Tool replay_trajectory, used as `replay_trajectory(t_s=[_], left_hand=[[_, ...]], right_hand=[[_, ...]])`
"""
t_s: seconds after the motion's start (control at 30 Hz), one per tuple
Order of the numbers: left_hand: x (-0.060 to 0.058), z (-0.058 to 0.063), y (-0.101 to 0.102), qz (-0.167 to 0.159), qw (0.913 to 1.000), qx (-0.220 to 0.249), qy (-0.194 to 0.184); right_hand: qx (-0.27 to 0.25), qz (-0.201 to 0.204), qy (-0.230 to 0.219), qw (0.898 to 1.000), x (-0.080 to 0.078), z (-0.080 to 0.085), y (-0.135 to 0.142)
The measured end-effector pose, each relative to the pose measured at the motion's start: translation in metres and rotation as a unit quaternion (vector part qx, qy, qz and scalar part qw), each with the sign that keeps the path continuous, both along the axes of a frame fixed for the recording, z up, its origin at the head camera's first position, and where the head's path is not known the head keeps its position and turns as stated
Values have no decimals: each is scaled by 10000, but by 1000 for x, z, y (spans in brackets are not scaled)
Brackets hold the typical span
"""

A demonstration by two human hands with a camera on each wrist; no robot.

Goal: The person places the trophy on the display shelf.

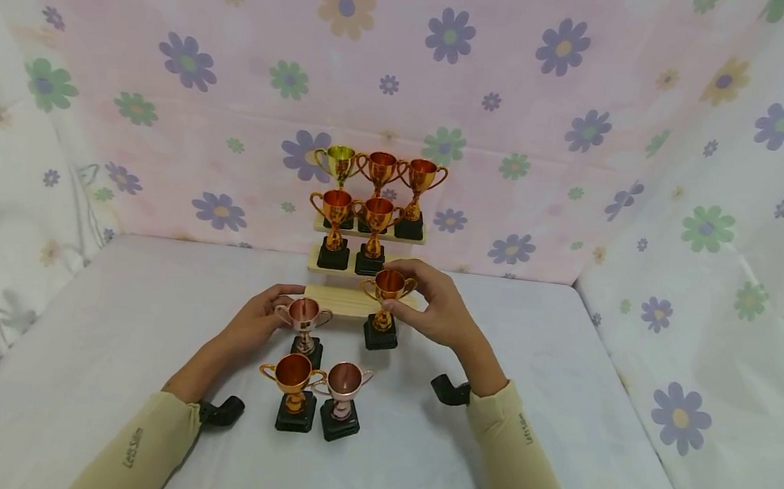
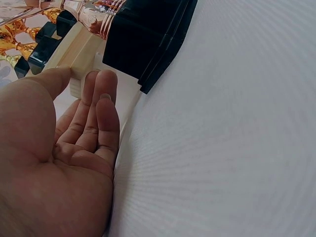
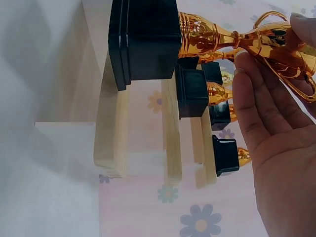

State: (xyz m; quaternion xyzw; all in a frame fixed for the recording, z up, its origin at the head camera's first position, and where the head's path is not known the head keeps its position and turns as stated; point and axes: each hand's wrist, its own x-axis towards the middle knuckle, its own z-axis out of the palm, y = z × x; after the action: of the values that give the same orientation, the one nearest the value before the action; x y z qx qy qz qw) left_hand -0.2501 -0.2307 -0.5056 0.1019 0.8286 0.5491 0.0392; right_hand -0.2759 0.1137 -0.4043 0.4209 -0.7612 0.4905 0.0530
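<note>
The right hand (image 1: 434, 305) had thumb and fingers clamped on the gold cup (image 1: 381, 324), lifted just before the lowest step of the wooden stand (image 1: 339, 301); whether its base touched wood could not be told; the left hand (image 1: 256, 322) gripped the stand's near end, thumb and fingers pinching its edge; a pink trophy (image 1: 305, 317) stood just right of those fingers, partly in their way; nearer the person stood 1 orange trophy (image 1: 292, 379) and 1 rosy trophy (image 1: 345, 383); beyond the right hand, the upper 2 steps bore 5 trophies (image 1: 382, 168).
</note>
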Motion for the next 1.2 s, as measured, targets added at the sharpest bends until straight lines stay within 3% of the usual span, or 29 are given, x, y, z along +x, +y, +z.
replay_trajectory(t_s=[0.33, 0.63, 1.2], left_hand=[[0, 0, 1, -4, 10000, -12, 53], [-2, 1, 1, -30, 10000, 57, 13], [0, 1, 2, 48, 10000, -21, -9]], right_hand=[[-94, -198, 81, 9997, 10, 23, 6], [-297, -311, 170, 9989, -10, 14, 21], [-443, -683, 249, 9964, -23, 27, 29]])
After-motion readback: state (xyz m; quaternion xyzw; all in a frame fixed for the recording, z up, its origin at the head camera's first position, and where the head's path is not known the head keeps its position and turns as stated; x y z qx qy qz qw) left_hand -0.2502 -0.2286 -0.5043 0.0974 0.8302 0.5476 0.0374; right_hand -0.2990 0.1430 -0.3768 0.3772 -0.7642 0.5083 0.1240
